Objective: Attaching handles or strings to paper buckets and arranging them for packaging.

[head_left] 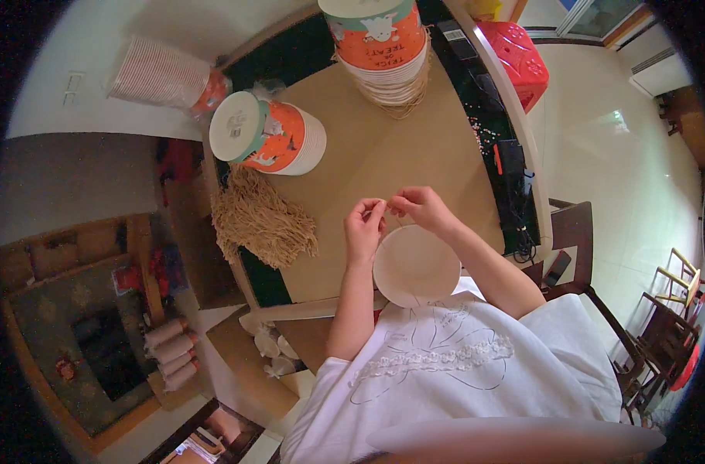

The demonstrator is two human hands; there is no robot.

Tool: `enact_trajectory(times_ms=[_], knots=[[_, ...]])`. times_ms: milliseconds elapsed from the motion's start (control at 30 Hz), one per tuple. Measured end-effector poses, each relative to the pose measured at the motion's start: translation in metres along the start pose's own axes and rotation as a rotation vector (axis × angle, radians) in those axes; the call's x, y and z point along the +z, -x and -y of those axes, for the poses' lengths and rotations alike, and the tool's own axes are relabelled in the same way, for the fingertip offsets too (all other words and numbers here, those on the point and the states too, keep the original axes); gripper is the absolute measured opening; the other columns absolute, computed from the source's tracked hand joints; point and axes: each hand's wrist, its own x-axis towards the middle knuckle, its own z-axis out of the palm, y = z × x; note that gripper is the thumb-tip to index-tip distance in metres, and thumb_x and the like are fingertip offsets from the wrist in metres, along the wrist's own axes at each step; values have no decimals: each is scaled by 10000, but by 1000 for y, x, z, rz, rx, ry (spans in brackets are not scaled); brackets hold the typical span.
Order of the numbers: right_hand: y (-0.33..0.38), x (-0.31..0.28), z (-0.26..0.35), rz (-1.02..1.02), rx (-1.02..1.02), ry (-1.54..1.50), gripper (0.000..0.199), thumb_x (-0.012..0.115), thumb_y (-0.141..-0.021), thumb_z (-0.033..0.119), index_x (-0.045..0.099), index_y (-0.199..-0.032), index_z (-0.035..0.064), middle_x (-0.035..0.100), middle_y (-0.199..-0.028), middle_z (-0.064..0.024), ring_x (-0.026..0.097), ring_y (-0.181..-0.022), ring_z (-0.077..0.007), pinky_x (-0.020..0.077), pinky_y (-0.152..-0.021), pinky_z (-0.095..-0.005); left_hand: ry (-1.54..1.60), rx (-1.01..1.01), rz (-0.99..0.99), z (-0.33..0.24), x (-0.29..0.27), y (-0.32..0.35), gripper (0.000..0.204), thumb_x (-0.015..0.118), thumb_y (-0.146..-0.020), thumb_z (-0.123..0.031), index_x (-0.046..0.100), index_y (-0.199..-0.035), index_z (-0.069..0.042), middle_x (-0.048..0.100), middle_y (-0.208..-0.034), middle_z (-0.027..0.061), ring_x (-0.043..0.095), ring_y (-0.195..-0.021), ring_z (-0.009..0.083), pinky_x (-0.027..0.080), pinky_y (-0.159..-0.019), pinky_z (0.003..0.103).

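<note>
A round white paper bucket (418,267) rests at my lap by the table's near edge, its open mouth facing up. Just beyond its rim, my left hand (364,228) and my right hand (424,207) meet, fingertips pinched together. Between them runs what looks like a thin tan cord, mostly hidden by the fingers. To the left lies a loose bundle of tan cords (263,216), spilling over the table edge. Behind that bundle, a stack of orange, green and white paper buckets (279,138) lies tilted on its side.
At the far side stands another bucket stack (383,58), cords draped around it. A wrapped white stack (163,73) leans at the far left. Black cables (511,197) and small scattered beads (484,135) line the right edge, with a red stool (515,62) beyond.
</note>
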Motion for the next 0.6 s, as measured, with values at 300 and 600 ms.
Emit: enact_trajectory(times_ms=[300,600], knots=[[-6,-8,14,131,187,247,187,631,-836,198,644,-845,12,610,-711,-16,519,-652,-81,433,-595,-248,-146,62,-16,22,-5,-13,46,604,-870,-117,583,-851,-80,515,-640,-57,432,-514,27,303,-415,192],[-10,-17,23,245,55,357,140,635,-805,154,636,-839,18,582,-663,-21,495,-623,-87,418,-567,-266,-228,230,-178,43,4,-9,68,607,-840,-50,576,-803,-1,540,-821,44,529,-744,124,443,-669,251]])
